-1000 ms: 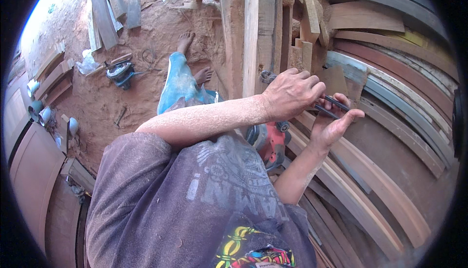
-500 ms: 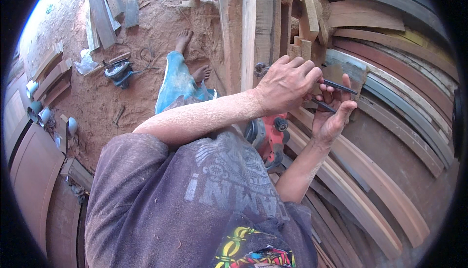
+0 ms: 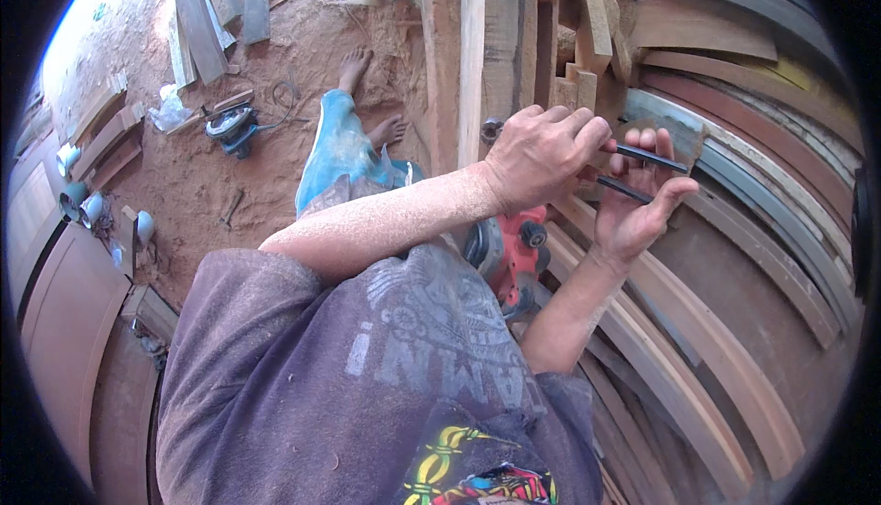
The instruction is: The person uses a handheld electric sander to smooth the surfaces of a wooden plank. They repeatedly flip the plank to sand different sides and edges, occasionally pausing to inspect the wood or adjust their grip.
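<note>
Left hand [image 3: 543,158] closed, with two dark rods [image 3: 653,158] projecting from it toward the right hand [image 3: 633,207], which is open, thumb spread; whether the rods touch its palm cannot be told. Red machine [image 3: 519,257] just beside the dark shirt [image 3: 303,367]. On the reddish ground [image 3: 275,170], a blue power tool [image 3: 232,129] with cord, left of the bare feet [image 3: 355,69]; plastic bag [image 3: 170,112] near it, nearer the ground's left edge; pale cups [image 3: 92,209] along that edge; boards [image 3: 195,23] toward its upper left corner. Pale beam [image 3: 471,55] along the ground's right edge; long planks [image 3: 734,151] farther right.
</note>
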Available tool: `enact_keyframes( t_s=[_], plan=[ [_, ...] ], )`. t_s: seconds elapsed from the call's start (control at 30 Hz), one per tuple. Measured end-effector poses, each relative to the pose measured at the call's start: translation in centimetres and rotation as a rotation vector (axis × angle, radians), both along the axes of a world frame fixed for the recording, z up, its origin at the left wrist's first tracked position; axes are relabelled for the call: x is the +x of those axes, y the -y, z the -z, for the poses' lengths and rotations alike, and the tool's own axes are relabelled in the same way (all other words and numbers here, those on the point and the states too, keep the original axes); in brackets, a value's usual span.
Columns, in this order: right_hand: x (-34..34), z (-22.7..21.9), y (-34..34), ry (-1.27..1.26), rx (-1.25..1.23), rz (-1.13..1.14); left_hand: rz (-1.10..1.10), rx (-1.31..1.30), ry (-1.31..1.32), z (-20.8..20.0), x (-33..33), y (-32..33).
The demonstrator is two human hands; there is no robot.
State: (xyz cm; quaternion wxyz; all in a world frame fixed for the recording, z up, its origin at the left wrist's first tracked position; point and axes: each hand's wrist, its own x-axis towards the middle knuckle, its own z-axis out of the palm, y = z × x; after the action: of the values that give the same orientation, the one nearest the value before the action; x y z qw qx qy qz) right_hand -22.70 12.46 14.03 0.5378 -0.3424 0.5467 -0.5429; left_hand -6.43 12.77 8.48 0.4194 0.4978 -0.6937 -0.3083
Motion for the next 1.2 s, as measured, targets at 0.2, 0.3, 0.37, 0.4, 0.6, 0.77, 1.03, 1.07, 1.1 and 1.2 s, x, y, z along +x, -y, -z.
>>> enact_keyframes(
  t_s=[0.2,0.3,0.37,0.4,0.6,0.77,1.03,1.07,1.1,1.2],
  plan=[
    [4.2,-0.4,1.0,0.283,-0.047,0.229,-0.033,-0.029,0.005,0.7,-0.6,0.2],
    [3.7,0.3,1.6,0.370,-0.098,0.218,-0.029,-0.023,-0.020,0.3,-0.3,0.3],
    [4.4,-0.3,2.5,0.290,-0.084,0.194,-0.046,-0.014,-0.061,0.2,-0.3,0.3],
    [4.6,-0.5,2.9,0.249,-0.079,0.184,-0.057,-0.004,-0.065,0.2,-0.3,0.4],
    [5.9,-1.4,4.5,0.195,0.003,0.233,-0.132,0.028,-0.128,-0.1,-0.5,1.0],
    [6.5,-1.4,6.0,0.179,0.016,0.151,-0.191,0.060,-0.151,-0.7,-0.2,1.5],
    [3.6,0.4,-2.2,0.287,-0.275,0.287,0.078,-0.215,0.056,1.2,-0.4,-1.4],
    [3.2,1.2,-3.4,0.311,-0.283,0.375,0.121,-0.257,0.099,1.5,-0.5,-1.8],
    [2.9,2.0,-4.3,0.364,-0.249,0.431,0.158,-0.307,0.139,1.8,-0.5,-1.7],
    [2.6,2.5,-6.3,0.470,-0.163,0.557,0.293,-0.266,0.200,2.6,-0.2,-1.8]
  ],
)
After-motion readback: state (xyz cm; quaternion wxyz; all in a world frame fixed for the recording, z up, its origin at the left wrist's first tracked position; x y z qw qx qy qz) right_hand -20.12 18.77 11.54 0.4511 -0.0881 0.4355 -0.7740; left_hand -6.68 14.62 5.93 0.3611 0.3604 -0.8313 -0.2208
